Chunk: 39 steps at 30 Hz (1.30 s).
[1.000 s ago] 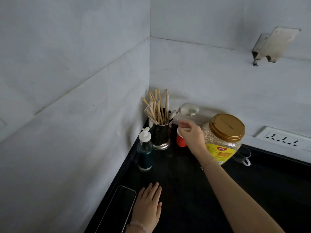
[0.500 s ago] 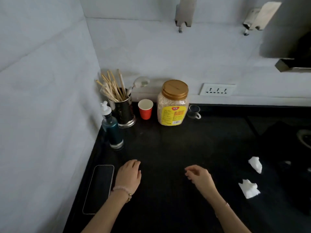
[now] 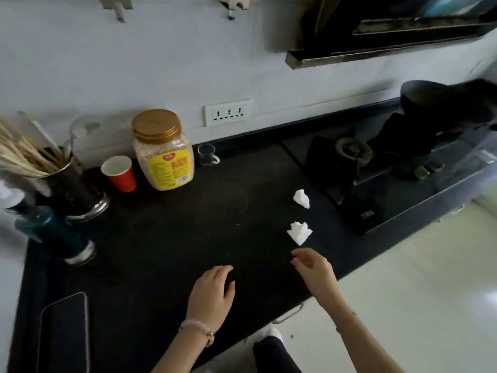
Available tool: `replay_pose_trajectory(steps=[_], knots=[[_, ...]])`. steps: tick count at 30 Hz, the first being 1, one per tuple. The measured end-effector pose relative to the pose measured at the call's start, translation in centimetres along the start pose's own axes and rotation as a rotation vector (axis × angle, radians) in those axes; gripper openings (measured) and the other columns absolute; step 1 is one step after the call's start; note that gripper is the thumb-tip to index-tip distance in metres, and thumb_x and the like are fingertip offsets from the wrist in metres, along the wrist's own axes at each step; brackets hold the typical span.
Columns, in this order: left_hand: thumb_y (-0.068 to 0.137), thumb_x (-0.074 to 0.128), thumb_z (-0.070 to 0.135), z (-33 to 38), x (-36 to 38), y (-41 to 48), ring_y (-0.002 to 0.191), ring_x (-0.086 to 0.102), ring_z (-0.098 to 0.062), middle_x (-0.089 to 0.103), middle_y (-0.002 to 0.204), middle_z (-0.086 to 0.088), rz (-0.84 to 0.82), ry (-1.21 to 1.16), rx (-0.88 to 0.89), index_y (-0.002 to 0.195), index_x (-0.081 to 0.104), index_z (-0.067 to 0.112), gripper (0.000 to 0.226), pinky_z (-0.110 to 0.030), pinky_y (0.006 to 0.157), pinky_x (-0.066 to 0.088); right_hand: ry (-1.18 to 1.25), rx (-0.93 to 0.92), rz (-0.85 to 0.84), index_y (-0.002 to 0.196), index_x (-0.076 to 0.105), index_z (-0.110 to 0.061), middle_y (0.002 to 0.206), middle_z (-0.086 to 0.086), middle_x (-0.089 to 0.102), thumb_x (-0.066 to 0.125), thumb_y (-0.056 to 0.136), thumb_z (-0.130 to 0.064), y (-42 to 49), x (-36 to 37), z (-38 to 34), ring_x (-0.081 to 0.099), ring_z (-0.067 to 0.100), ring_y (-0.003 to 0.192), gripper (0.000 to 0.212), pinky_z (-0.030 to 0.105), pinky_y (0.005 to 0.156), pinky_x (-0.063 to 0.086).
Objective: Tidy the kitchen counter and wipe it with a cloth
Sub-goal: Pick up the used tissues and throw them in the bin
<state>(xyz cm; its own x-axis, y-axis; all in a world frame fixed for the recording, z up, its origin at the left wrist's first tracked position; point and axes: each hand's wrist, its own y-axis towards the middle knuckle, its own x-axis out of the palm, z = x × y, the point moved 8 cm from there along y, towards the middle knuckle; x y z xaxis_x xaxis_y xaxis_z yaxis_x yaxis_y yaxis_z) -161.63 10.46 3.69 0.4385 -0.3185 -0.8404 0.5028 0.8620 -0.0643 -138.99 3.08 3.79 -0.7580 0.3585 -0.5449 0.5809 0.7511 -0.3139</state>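
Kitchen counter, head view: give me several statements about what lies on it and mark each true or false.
1. Two crumpled white tissues, one and another, lie on the counter. True.
2. The right hand grips a tissue. False: it is empty, near the closer tissue.
3. The red paper cup stands left of the oat jar. True.
4. The oat jar has no lid. False: a gold lid is on it.
5. The left hand holds the phone. False: the phone lies apart, near the counter's left end.
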Motion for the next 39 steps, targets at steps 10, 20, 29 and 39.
replay_pose_trajectory(steps=[10, 20, 29, 39], knots=[[0.087, 0.056, 0.037, 9.2, 5.1, 7.5, 0.131, 0.038, -0.01, 0.04, 0.143, 0.004, -0.028, -0.204, -0.071, 0.138, 0.034, 0.021, 0.058, -0.026, 0.106, 0.038, -0.175, -0.209, 0.014, 0.129, 0.052, -0.024, 0.121, -0.004, 0.06, 0.067, 0.081, -0.021, 13.1, -9.4, -1.7, 0.056, 0.015, 0.11, 0.051, 0.027, 0.089, 0.045], [0.083, 0.061, 0.04, 12.3, 9.2, 11.1, 0.131, 0.039, -0.014, 0.04, 0.143, 0.002, 0.074, -0.158, -0.36, 0.14, 0.031, 0.02, 0.067, -0.031, 0.108, 0.038, -0.389, -0.453, -0.293, 0.137, 0.043, -0.028, 0.134, 0.0, 0.049, 0.07, 0.078, -0.029, 20.7, -5.0, -3.7, 0.05, 0.021, 0.119, 0.065, 0.035, 0.098, 0.045], [0.085, 0.058, 0.038, 12.1, 9.6, 11.9, 0.122, 0.045, -0.012, 0.049, 0.133, 0.005, 0.121, -0.081, -0.455, 0.134, 0.039, 0.023, 0.054, -0.03, 0.102, 0.041, -0.414, -0.508, -0.289, 0.123, 0.058, -0.019, 0.122, -0.001, 0.051, 0.065, 0.081, -0.023, 22.0, -3.9, -3.6, 0.055, 0.019, 0.105, 0.042, 0.023, 0.078, 0.045], [0.09, 0.051, 0.031, 12.2, 9.3, 13.0, 0.107, 0.051, -0.011, 0.056, 0.115, 0.003, 0.103, -0.065, -0.416, 0.113, 0.055, 0.021, 0.026, -0.029, 0.094, 0.046, -0.315, -0.444, -0.24, 0.1, 0.067, -0.018, 0.107, -0.002, 0.058, 0.06, 0.085, -0.018, 22.8, -5.3, -2.8, 0.059, 0.015, 0.091, 0.016, 0.011, 0.06, 0.038]])
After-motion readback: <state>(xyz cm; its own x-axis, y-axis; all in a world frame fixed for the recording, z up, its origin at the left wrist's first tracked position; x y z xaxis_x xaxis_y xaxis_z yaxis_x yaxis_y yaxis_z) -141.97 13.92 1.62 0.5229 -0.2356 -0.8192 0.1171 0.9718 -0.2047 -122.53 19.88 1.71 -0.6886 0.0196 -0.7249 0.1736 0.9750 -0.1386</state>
